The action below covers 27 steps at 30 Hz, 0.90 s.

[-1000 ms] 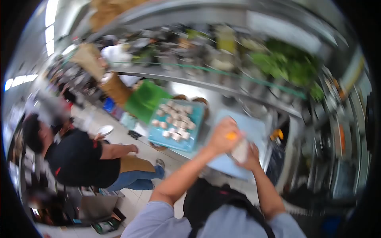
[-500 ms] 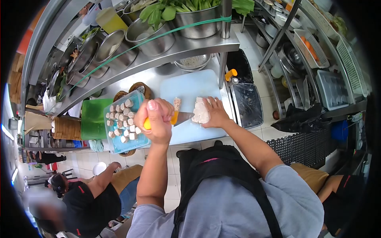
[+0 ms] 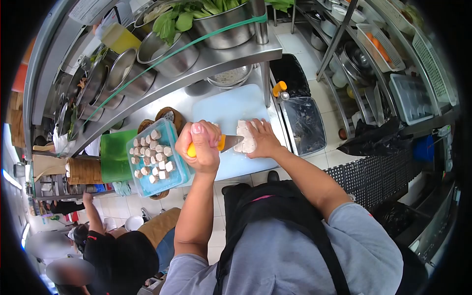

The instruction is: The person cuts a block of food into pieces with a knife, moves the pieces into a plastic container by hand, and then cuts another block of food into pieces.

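My left hand (image 3: 200,143) is closed round the yellow handle of a knife (image 3: 232,142), thumb on top. The blade reaches the left side of a pale, whitish block of food (image 3: 244,137) with cut lines in it. My right hand (image 3: 264,141) grips the block from the right, fingers over its upper part and thumb near its lower edge. The block rests on a light blue cutting board (image 3: 216,105). Left of my knife hand stands a blue clear plastic container (image 3: 173,182) with several pale chunks (image 3: 153,155) spread inside.
A green board (image 3: 115,152) and bamboo steamers (image 3: 83,170) are at the left. A steel shelf (image 3: 206,69) carrying metal pots (image 3: 169,54) and leafy greens (image 3: 182,22) overhangs the counter. Black-lined bins (image 3: 305,128) stand right. A co-worker (image 3: 125,253) is at lower left.
The view has shifted slightly. The knife stays at the block's left side, and my left hand now mostly covers the cut strip behind it. The co-worker at left has an arm raised.
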Available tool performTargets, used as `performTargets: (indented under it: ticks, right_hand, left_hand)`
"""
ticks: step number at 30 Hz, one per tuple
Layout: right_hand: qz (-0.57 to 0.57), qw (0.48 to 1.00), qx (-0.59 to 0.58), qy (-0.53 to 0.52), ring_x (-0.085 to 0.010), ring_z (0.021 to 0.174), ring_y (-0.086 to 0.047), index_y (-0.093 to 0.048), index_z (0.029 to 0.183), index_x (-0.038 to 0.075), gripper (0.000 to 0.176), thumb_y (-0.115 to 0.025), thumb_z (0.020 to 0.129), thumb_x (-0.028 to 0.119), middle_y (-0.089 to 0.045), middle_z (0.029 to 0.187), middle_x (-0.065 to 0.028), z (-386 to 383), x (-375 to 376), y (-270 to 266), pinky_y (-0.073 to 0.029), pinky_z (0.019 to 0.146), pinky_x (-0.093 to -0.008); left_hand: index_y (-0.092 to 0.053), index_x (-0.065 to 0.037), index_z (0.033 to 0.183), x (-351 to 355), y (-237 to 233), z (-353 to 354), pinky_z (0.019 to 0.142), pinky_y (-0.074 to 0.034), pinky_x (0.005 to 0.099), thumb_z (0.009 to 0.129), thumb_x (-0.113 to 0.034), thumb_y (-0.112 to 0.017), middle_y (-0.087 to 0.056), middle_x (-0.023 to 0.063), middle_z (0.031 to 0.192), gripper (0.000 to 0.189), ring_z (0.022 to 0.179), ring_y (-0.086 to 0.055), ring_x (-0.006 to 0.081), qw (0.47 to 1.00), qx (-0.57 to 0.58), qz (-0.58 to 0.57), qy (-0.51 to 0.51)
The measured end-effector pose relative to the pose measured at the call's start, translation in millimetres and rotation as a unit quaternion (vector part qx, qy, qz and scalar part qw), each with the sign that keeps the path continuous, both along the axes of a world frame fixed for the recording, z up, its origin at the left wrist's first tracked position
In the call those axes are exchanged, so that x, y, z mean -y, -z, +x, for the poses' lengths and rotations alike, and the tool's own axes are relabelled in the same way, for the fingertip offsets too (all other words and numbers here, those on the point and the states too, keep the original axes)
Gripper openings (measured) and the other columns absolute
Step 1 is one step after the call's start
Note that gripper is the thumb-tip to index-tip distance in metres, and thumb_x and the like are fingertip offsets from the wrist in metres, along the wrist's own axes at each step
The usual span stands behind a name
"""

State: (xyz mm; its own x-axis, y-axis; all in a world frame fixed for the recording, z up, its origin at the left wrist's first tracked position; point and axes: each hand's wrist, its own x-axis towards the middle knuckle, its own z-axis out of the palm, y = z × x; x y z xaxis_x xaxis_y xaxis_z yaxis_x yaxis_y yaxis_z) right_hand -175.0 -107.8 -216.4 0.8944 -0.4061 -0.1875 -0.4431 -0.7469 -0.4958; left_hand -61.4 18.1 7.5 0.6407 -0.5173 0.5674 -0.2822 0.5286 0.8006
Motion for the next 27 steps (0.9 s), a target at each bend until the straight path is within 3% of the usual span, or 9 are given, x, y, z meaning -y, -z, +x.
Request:
performTargets:
  ticks: [15, 20, 27]
  right_hand:
    - [0.001, 1.000, 0.027, 0.007, -0.0525, 0.154, -0.020, -0.025, 0.167, 0.009, 0.130, -0.088, 0.061, 0.052, -0.026, 0.166, -0.0229, -0.2, -0.7, 2.6, -0.018, 0.129, -0.0572]
    - [0.003, 0.999, 0.037, 0.004, -0.0533, 0.154, -0.021, -0.025, 0.167, 0.009, 0.132, -0.090, 0.060, 0.050, -0.027, 0.165, -0.0231, -0.1, 0.4, 4.3, -0.019, 0.129, -0.0582]
    - [0.009, 0.999, 0.036, 0.011, -0.0547, 0.154, -0.020, -0.024, 0.167, 0.009, 0.132, -0.090, 0.060, 0.050, -0.028, 0.165, -0.0223, 1.2, 0.7, 4.3, -0.018, 0.129, -0.0593]
  left_hand:
    - [-0.042, -0.005, 0.075, 16.6, 1.6, 4.6, 0.049, -0.040, 0.0290, 0.110, -0.015, -0.048, -0.046, 0.0043, 0.058, 0.037, 0.050, -0.040, 0.0109, 0.999, -0.033, 0.017, 0.013]
    - [-0.042, -0.006, 0.073, 28.8, -0.3, 15.4, 0.050, -0.040, 0.0280, 0.110, -0.017, -0.051, -0.045, 0.0032, 0.057, 0.040, 0.050, -0.041, 0.0105, 0.992, -0.107, 0.039, -0.054]
    - [-0.041, -0.008, 0.077, 38.4, 9.4, 11.4, 0.048, -0.037, 0.0289, 0.110, -0.018, -0.050, -0.038, 0.0023, 0.056, 0.035, 0.047, -0.036, 0.0116, 0.991, -0.090, 0.056, -0.084]
